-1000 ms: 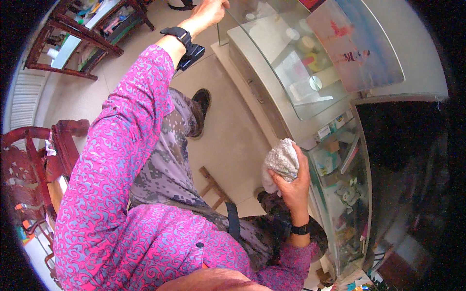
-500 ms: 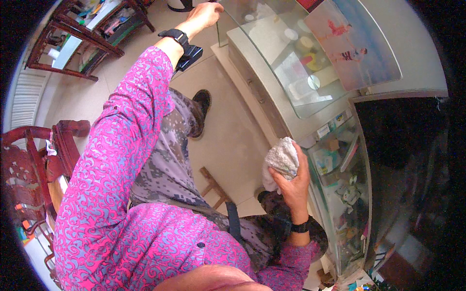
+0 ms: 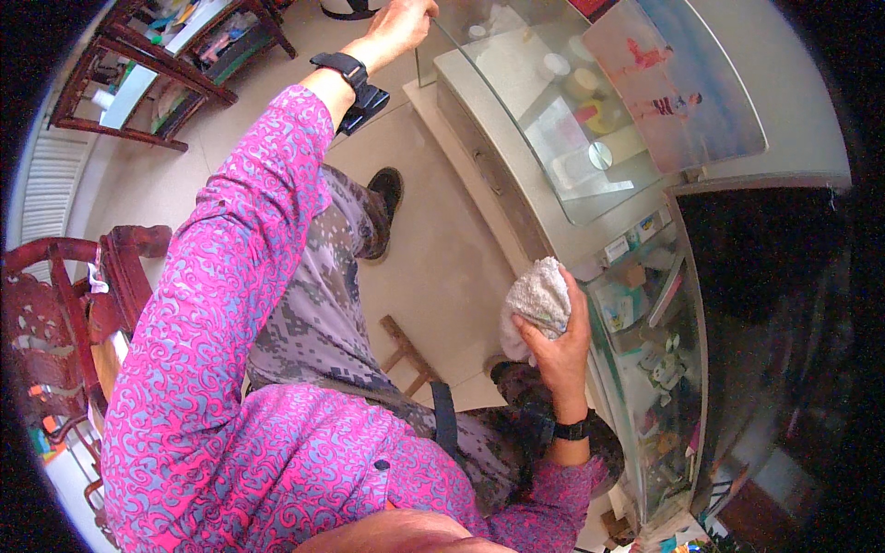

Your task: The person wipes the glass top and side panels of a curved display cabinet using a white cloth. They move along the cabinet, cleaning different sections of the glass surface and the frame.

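Your right hand has its fingers curled tight around a crumpled grey-white cloth, pressing it against the front glass of the display cabinet, near that pane's upper edge just under the counter top. Your left hand reaches far out, fingers closed on the far corner of the glass top pane, at the cabinet's far end. A black watch sits on that wrist, a black band on the right. Inside the cabinet, small packages line the shelves. Behind you to the left stands a carved wooden chair.
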A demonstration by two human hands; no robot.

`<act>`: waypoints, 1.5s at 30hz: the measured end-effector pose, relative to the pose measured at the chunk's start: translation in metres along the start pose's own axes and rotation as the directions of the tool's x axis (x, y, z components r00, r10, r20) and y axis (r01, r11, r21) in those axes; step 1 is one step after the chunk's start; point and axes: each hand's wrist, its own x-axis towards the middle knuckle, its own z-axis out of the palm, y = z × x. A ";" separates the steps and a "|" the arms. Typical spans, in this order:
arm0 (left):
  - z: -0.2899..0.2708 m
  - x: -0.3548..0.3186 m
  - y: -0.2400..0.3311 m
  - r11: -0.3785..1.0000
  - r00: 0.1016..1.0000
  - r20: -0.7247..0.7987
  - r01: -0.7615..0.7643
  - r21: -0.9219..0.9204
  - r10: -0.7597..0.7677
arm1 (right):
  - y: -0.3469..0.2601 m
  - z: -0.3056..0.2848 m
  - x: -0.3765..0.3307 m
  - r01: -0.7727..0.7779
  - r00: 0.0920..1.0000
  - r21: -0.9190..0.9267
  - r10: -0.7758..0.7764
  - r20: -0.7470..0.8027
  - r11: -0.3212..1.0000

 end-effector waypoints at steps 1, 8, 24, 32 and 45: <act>0.002 0.000 0.001 1.000 1.000 0.009 -0.017 0.002 0.017 | 0.000 0.000 0.000 0.003 1.000 -0.008 -0.003 -0.002 1.000; -0.002 0.003 0.004 0.992 0.990 -0.077 -0.120 -0.038 0.117 | -0.001 0.000 0.002 0.007 1.000 -0.013 -0.007 0.001 1.000; 0.004 0.001 -0.002 0.995 0.994 -0.033 -0.103 -0.012 0.103 | 0.000 0.000 0.002 -0.018 1.000 0.019 0.018 0.003 1.000; 0.009 -0.001 -0.006 0.991 0.995 -0.001 -0.104 -0.084 0.104 | 0.004 0.001 0.003 0.002 1.000 0.020 -0.002 0.002 1.000; -0.038 -0.012 -0.026 0.954 0.953 0.138 0.244 0.176 -0.270 | 0.004 0.001 0.004 -0.036 0.999 0.024 0.035 0.016 0.999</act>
